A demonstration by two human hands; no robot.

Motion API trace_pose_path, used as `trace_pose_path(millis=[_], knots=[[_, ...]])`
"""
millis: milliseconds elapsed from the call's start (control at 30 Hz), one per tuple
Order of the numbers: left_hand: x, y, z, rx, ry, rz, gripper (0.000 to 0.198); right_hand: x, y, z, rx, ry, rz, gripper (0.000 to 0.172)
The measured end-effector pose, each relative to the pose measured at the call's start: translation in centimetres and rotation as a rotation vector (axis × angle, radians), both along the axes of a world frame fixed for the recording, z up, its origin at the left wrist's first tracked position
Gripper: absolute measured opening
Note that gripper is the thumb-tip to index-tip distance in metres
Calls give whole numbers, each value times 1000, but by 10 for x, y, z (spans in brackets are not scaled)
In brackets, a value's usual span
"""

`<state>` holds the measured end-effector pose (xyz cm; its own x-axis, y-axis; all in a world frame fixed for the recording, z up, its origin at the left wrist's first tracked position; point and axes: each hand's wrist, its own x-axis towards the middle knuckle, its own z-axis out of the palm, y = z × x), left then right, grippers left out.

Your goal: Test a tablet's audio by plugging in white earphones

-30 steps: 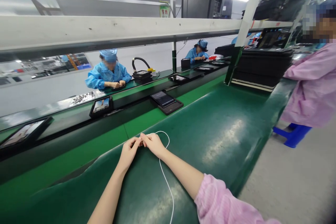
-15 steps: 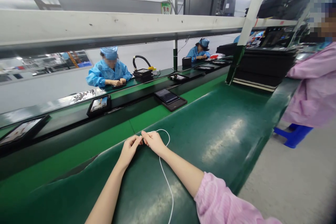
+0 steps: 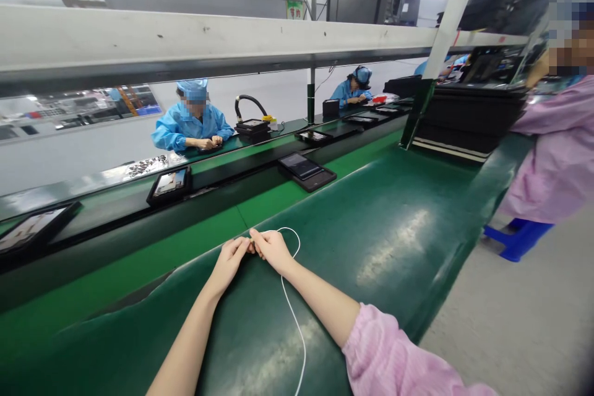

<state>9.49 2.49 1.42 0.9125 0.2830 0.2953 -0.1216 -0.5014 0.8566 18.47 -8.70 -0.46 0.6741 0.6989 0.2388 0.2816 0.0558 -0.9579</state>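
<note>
Green matting point(image 3: 394, 223) covers the bench, shiny in patches under the room's lights. Nearest, a pink sleeve point(image 3: 390, 352) is gathered on the right forearm, while the visible part of the left forearm is bare. A white cable point(image 3: 304, 349) lies on the mat between the two arms, passes under the right wrist, loops out beside it and comes back to the fingertips. Near the mat's far edge, the right hand point(image 3: 270, 249) pinches the cable — its thumb and fingers closed — and the left hand point(image 3: 232, 253) meets it tip to tip; what the left fingers grasp, if anything, is hidden, so I cannot tell. Just past the edge runs a bright green strip point(image 3: 241, 216), with a tablet point(image 3: 301, 167) on a black tray point(image 3: 320, 181) farther along it. To the right, a worker in pink point(image 3: 557, 148) is above a blue stool point(image 3: 520, 238), near a black stack point(image 3: 468, 120). Beyond the strip, framed screens point(image 3: 171, 181) sit in a row. Across the line, a worker in blue point(image 3: 197, 127) bends over both hands; a second blue-clad worker point(image 3: 343, 94) is farther off, under a white beam point(image 3: 208, 40).
</note>
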Motion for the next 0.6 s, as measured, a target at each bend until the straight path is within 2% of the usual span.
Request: trace_pose_path(millis=[233,600], knots=[[-1,2,-3,-3,34,-2,56,0,1,-1,-33,-34,1,70],[-1,0,1,8,36,5,60,-1,-3,4,-13,-131,-6,63]])
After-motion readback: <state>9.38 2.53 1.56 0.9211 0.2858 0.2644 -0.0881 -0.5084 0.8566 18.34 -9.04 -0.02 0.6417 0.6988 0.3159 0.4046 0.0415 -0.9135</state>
